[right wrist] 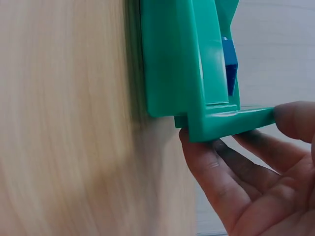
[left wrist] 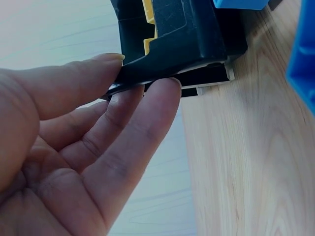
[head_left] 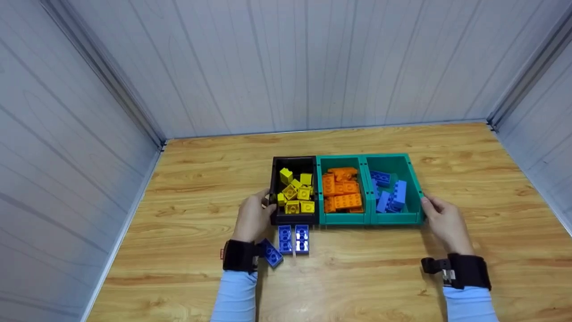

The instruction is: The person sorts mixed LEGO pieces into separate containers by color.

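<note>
Three bins stand side by side on the wooden table point(head_left: 357, 281). The black bin point(head_left: 295, 159) holds yellow bricks point(head_left: 297, 193). My left hand point(head_left: 264, 201) pinches its left rim; in the left wrist view the thumb lies on top of the black bin point(left wrist: 187, 34) and a finger point(left wrist: 157, 103) presses from below. The middle green bin point(head_left: 344, 218) holds orange bricks point(head_left: 342, 192). The right green bin point(head_left: 395, 218) holds blue bricks point(head_left: 391, 193). My right hand point(head_left: 424, 203) grips its right edge, thumb on the rim of the green bin point(right wrist: 172, 59) and fingers point(right wrist: 197, 157) underneath.
Three loose blue bricks lie on the table in front of the black bin: two side by side point(head_left: 293, 239) and one point(head_left: 271, 253) beside my left wrist. Grey panel walls point(head_left: 286, 67) close in the table at the back and both sides.
</note>
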Motion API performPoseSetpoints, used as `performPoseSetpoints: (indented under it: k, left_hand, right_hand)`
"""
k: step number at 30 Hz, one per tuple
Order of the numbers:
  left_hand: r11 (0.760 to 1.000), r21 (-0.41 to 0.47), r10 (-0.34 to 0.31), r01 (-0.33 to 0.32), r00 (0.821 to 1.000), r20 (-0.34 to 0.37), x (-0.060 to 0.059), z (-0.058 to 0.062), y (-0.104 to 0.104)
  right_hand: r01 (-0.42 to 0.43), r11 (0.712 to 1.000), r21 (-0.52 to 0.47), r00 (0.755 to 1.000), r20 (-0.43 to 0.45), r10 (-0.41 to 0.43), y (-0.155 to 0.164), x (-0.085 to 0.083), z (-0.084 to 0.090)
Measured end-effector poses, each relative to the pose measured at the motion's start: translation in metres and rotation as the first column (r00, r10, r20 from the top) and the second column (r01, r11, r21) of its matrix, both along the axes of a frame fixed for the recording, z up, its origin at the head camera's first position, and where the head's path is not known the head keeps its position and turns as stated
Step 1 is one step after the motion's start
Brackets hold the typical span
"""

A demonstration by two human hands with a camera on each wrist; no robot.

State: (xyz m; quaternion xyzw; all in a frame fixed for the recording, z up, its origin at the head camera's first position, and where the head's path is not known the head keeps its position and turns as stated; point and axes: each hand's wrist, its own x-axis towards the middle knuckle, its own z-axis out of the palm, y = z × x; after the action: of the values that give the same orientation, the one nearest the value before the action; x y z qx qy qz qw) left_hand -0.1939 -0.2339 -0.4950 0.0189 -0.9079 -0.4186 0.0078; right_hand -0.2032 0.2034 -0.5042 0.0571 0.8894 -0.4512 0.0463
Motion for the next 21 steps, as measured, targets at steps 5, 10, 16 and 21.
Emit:
performPoseSetpoints:
  k: [5,10,16,21]
  left_hand:
    - [1.000,0.000,0.015,-0.015,1.000,0.015,0.000,0.000,0.001]
    - [1.000,-0.004,0.022,-0.022,1.000,0.018,0.002,0.000,0.002]
    - [0.999,-0.006,0.036,-0.036,0.999,0.025,0.008,0.005,-0.002]
    - [0.996,-0.042,0.077,-0.076,0.996,0.035,0.022,0.012,-0.008]
  right_hand:
    - [0.029,0.998,-0.058,0.999,0.033,-0.028,0.002,0.000,-0.005]
    - [0.032,0.997,-0.070,0.998,0.053,-0.028,0.004,-0.001,-0.005]
    - [0.021,0.998,-0.066,0.999,0.034,-0.019,0.005,-0.003,-0.005]
    - [0.011,0.994,-0.107,0.999,0.043,-0.007,0.007,-0.002,-0.005]
